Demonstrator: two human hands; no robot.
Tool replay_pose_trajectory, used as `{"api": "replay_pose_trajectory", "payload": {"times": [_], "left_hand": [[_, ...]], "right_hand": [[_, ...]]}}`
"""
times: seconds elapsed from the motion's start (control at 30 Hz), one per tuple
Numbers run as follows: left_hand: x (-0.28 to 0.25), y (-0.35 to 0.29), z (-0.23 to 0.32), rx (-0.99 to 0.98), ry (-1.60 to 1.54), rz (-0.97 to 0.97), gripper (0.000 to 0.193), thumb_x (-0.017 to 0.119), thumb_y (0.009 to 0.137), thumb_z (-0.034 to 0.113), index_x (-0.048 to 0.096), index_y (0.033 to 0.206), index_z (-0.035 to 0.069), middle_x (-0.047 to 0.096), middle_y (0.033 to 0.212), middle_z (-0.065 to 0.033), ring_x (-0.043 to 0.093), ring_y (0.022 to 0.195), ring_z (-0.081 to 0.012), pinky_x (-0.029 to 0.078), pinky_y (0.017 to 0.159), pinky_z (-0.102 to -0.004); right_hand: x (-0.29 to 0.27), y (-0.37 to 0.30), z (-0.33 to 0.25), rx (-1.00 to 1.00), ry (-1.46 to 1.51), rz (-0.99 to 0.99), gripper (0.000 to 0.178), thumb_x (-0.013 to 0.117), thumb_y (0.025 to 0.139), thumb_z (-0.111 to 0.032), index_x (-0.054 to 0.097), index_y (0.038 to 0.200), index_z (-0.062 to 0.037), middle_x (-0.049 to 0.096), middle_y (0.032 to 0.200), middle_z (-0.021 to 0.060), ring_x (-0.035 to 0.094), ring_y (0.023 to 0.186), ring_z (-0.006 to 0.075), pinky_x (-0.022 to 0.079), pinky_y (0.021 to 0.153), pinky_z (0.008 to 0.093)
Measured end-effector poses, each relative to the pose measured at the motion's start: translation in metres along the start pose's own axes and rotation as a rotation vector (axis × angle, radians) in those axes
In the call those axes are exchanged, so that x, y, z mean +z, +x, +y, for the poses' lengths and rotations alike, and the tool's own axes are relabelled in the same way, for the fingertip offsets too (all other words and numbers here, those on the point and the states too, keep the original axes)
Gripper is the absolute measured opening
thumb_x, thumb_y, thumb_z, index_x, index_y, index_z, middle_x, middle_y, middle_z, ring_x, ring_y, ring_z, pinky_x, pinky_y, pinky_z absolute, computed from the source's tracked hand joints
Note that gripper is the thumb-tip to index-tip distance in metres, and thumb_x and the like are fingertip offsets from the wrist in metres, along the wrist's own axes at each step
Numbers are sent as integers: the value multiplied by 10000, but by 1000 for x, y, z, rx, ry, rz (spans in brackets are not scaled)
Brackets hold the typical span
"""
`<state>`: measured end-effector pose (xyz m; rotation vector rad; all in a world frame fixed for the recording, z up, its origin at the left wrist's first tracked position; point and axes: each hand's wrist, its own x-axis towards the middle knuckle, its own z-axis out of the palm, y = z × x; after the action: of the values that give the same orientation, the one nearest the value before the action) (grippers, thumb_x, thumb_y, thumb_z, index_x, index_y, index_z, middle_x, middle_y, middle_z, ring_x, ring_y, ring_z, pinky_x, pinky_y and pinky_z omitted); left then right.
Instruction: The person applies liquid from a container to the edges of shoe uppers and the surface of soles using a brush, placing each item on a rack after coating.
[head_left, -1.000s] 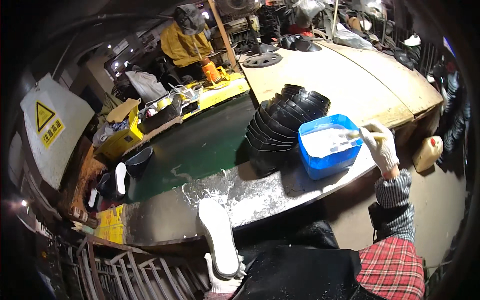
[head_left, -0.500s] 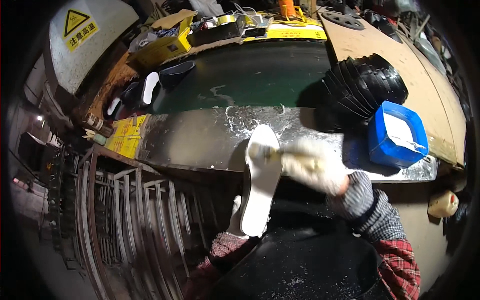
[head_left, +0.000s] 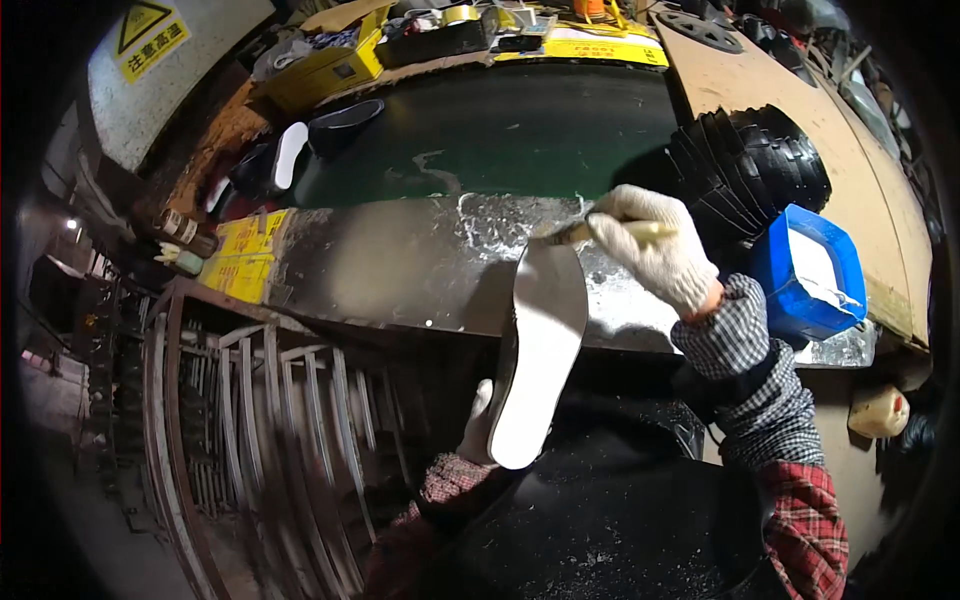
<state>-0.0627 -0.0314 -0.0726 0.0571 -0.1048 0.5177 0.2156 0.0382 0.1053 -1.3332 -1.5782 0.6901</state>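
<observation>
White-faced, foot-shaped sole [head_left: 545, 345] slants across the near edge of a grey-and-green bench [head_left: 350, 265], a blue plastic tub [head_left: 778, 275] standing right, presumably for easy reach. White-gloved right hand [head_left: 655, 245] grips a pale-handled brush [head_left: 568, 235] at the sole's far end; pale-gloved left hand [head_left: 477, 430] clasps the near end, apparently keeping the face clear.

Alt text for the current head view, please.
Gloved right hand holding a brush at the far end of a white sole held in the gloved left hand. A blue tub and stacked black pieces stand to the right.

Yellow warning triangle [head_left: 143, 26] (lettering [head_left: 154, 53] below) on pale panel [head_left: 225, 38]
</observation>
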Motion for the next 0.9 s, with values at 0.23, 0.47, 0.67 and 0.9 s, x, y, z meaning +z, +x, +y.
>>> {"api": "replay_pose_trajectory", "payload": {"times": [0.23, 0.47, 0.67, 0.9], "left_hand": [[73, 29, -22, 171, 123, 715, 845, 301, 925, 714, 347, 1457, 60, 569, 1272, -217, 669, 984, -323, 590, 735, -388], [47, 15, -21, 227, 171, 502, 697, 364, 961, 633, 440, 1395, 93, 576, 1252, -238, 687, 886, -375, 600, 522, -438], [44, 25, -14, 55, -137, -58, 664, 343, 996, 572, 410, 1431, 75, 514, 1366, -216, 500, 1248, -412, 384, 1051, -613], [13, -9, 1, 4, -76, 133, 799, 382, 900, 712, 364, 1456, 139, 613, 1092, -316, 675, 866, -447, 575, 500, -559]], "right_hand": [[5, -74, -27, -485, 171, -424, 128, 676, 860, -188, 704, 899, -69, 644, 646, 79, 649, 572, 237, 537, 600, 323], [1, -118, -38, -403, 90, -508, 219, 705, 872, -164, 662, 1003, 6, 688, 959, 116, 679, 839, 223, 556, 709, 313], [-26, -142, -13, 10, 425, -387, 241, 730, 851, -185, 672, 988, 5, 690, 958, 148, 683, 884, 222, 565, 767, 322], [-13, -89, 37, 328, 351, -180, 240, 642, 941, -168, 647, 1083, 25, 695, 970, 77, 650, 923, 146, 532, 830, 258]]}}
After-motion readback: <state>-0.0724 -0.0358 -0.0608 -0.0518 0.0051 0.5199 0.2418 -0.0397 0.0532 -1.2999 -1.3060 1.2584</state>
